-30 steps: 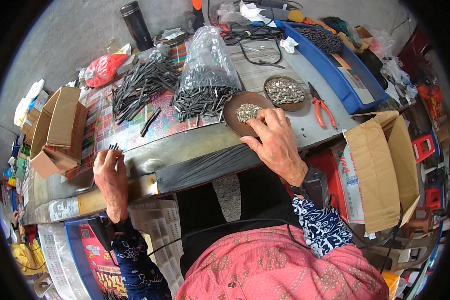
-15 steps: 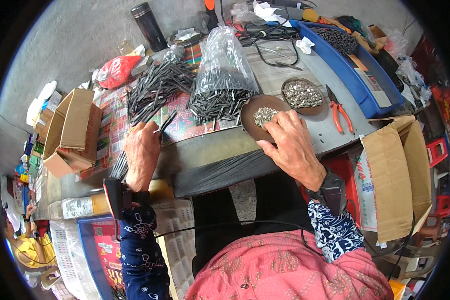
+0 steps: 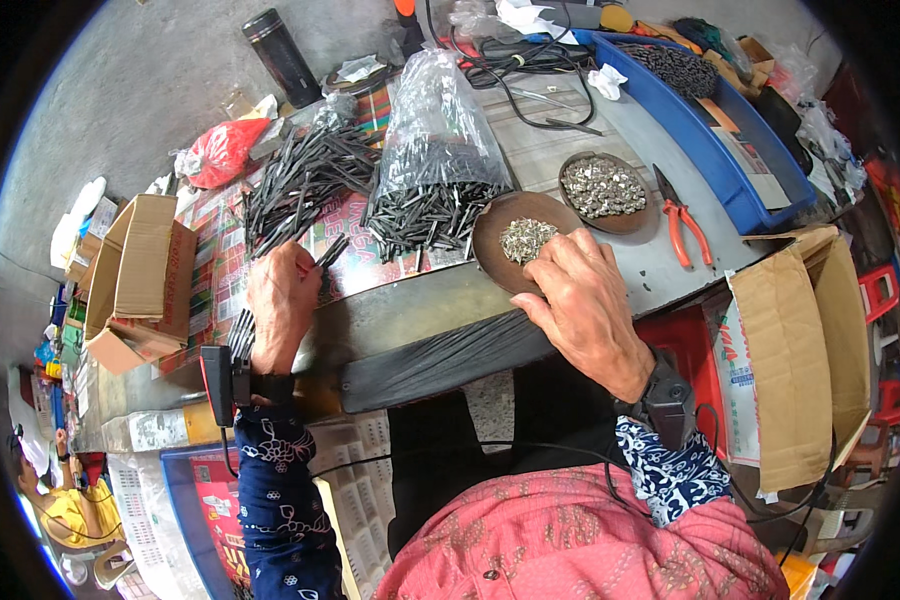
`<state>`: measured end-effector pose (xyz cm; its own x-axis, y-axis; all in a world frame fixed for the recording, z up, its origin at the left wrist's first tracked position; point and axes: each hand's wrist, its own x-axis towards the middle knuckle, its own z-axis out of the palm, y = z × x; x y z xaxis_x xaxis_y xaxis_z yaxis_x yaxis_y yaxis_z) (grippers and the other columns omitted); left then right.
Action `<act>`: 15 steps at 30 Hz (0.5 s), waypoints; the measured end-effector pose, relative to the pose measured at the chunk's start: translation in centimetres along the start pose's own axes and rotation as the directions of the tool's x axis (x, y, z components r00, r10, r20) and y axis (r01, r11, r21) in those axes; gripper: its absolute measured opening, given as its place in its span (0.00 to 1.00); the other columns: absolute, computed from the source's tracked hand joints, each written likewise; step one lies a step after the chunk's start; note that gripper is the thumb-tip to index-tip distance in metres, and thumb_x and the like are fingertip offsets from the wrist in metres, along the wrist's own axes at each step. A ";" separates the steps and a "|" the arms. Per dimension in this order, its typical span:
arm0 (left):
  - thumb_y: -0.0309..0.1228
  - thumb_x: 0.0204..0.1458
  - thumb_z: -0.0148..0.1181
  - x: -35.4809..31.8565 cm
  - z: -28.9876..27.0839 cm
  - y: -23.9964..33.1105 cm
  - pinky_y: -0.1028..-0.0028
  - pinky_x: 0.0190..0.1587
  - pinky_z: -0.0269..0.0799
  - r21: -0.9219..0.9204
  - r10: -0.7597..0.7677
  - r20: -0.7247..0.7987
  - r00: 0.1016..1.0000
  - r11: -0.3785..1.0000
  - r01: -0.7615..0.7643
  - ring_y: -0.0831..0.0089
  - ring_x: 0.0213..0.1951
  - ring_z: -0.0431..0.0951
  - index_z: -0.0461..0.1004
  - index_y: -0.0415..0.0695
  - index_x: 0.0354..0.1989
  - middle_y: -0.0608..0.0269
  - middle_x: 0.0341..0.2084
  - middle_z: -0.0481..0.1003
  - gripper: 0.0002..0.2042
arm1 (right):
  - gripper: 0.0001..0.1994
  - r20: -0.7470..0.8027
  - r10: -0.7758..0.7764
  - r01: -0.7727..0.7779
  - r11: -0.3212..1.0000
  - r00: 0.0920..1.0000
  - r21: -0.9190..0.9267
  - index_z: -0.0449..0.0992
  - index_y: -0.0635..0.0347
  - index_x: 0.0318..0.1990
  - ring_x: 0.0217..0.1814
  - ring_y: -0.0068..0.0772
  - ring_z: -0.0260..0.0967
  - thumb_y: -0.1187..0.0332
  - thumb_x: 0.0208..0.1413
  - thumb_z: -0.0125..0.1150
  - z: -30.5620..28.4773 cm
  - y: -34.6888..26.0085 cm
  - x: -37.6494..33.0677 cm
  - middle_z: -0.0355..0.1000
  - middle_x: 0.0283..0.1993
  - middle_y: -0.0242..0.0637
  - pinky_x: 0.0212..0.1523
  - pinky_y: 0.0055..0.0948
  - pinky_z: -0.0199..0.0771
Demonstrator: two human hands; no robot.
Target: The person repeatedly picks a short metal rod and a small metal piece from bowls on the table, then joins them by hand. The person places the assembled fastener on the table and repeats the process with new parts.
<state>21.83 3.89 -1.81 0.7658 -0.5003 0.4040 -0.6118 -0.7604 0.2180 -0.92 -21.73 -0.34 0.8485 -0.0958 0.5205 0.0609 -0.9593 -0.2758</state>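
My left hand (image 3: pixel 282 300) is closed on thin black strips. Their ends (image 3: pixel 334 250) poke out past the fingers, and more strips (image 3: pixel 241 335) show beside the wrist. My right hand (image 3: pixel 590 315) is over the near right rim of a brown bowl (image 3: pixel 492 255), its fingers bent and drawn together. What its fingertips hold, if anything, is hidden. In the bowl lies a small heap of tiny silvery metal pieces (image 3: pixel 525 240). Beyond the hands, a heap of black strips (image 3: pixel 310 180) lies at left, and a clear plastic bag (image 3: pixel 440 130) spills short black strips (image 3: pixel 435 220) onto the table.
A second bowl of shiny metal bits (image 3: pixel 602 186) and red-handled pliers (image 3: pixel 682 232) lie to the right. A blue tray (image 3: pixel 770 205) stands farther right, above an open cardboard box (image 3: pixel 785 370). Another carton (image 3: pixel 145 265) is at left, with a black flask (image 3: pixel 282 58) behind.
My right hand has drawn back slightly from the metal pieces toward the bowl's near rim. My left hand keeps its grip on the strips. The whole view has shifted a little.
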 end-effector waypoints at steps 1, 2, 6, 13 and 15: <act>0.28 0.42 0.65 -0.2 -0.1 0.1 0.61 0.35 0.70 0.008 0.035 -0.056 0.998 0.999 -0.035 0.57 0.31 0.76 0.73 0.45 0.27 0.59 0.24 0.75 0.07 | 0.11 -0.007 -0.002 0.002 1.000 1.000 0.001 0.74 0.61 0.31 0.45 0.40 0.62 0.67 0.43 0.69 0.0 0.0 0.0 0.68 0.39 0.37 0.42 0.40 0.60; 0.28 0.43 0.64 -0.3 -0.3 0.2 0.61 0.35 0.70 -0.006 0.029 -0.094 0.995 1.000 -0.030 0.57 0.30 0.76 0.73 0.45 0.27 0.59 0.23 0.75 0.06 | 0.11 -0.012 -0.003 0.003 1.000 1.000 0.001 0.74 0.61 0.30 0.45 0.40 0.62 0.67 0.43 0.70 0.0 0.0 -0.1 0.68 0.38 0.37 0.41 0.40 0.60; 0.26 0.44 0.63 -1.1 -2.0 1.8 0.65 0.32 0.71 -0.129 -0.028 -0.169 0.985 0.992 0.006 0.59 0.27 0.77 0.71 0.43 0.28 0.57 0.22 0.75 0.06 | 0.11 -0.012 0.020 -0.019 1.000 1.000 0.020 0.74 0.60 0.29 0.44 0.40 0.62 0.67 0.43 0.70 0.0 0.0 -0.3 0.68 0.37 0.37 0.41 0.39 0.60; 0.20 0.48 0.61 -5.1 -5.5 5.3 0.78 0.30 0.69 -0.426 -0.078 -0.175 0.981 0.905 -0.004 0.79 0.23 0.73 0.74 0.38 0.30 0.62 0.22 0.76 0.03 | 0.11 -0.022 0.035 -0.035 0.999 0.999 0.018 0.74 0.60 0.31 0.45 0.41 0.62 0.66 0.43 0.70 0.2 0.2 -0.4 0.68 0.37 0.37 0.42 0.41 0.61; 0.19 0.49 0.61 -6.2 -6.0 6.0 0.80 0.31 0.67 -0.506 -0.108 -0.159 0.981 0.862 0.013 0.83 0.25 0.70 0.75 0.37 0.31 0.65 0.21 0.75 0.02 | 0.11 -0.022 0.025 -0.025 1.000 0.999 0.008 0.75 0.60 0.32 0.46 0.42 0.63 0.67 0.44 0.70 0.2 0.1 -0.4 0.68 0.37 0.37 0.42 0.41 0.61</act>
<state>12.27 4.93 2.35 0.7860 -0.3432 0.5142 -0.6181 -0.4525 0.6428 -1.15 -21.77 -0.79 0.8379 -0.1254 0.5312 0.0443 -0.9544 -0.2952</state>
